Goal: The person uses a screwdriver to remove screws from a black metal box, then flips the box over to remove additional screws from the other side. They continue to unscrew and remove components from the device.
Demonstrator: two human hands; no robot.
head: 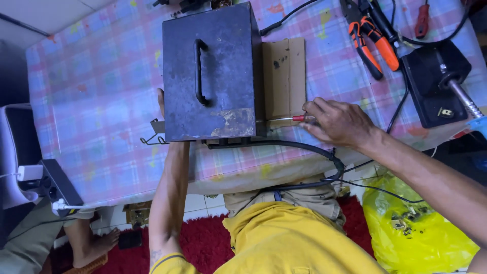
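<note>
1. Nearest the camera, a yellow shirt [284, 238] fills the lower middle, above a red shaggy rug [203, 243] and beside a yellow plastic bag [431, 238] holding small metal parts.
2. Right hand [337, 122]: its grip is pinched on a thin red-handled screwdriver [297, 118], whose tip meets the side of the dark scuffed metal box with a top handle [210, 71].
3. Left hand [161, 104] is mostly hidden behind the box's left side; its grip cannot be told.
4. Box stands near the front edge of the table with a pink-and-blue checked cloth [96, 96], partly on a brown cardboard piece [284, 76].
5. Black thick cable [304, 149] curves beneath the right wrist.
6. Orange-handled pliers [373, 43] and a black square motor block with a metal shaft [439, 83] lie well apart to the right.
</note>
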